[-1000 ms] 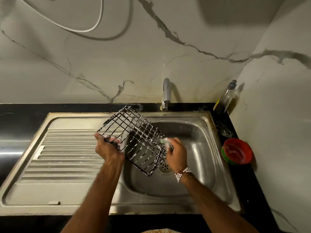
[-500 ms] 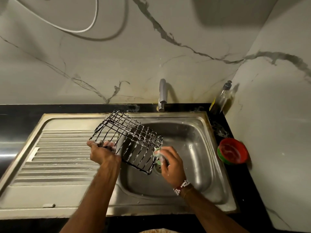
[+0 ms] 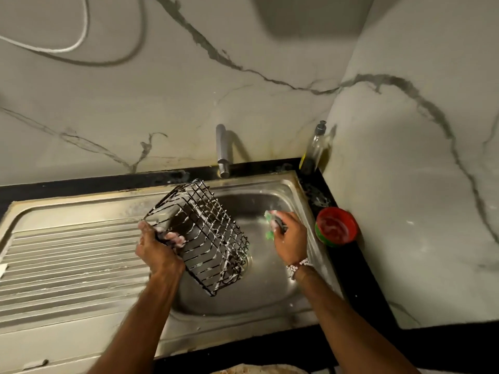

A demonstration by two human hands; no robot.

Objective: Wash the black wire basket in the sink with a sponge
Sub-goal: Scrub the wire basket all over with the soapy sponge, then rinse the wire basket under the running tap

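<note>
The left hand (image 3: 158, 251) grips the soapy black wire basket (image 3: 205, 238) by its rim, tilted over the sink (image 3: 270, 306) so suds drain, while the right hand (image 3: 290, 241), well apart to its right, clenches the sponge (image 3: 270, 220).

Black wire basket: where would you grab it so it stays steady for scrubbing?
Take the black wire basket by its left edge wires, coming from the left, as the left hand does. Fingers can hook through the open grid, so the soapy wires should slip less. Tilted over the sink, its right side is free for the right hand with the sponge.
</note>
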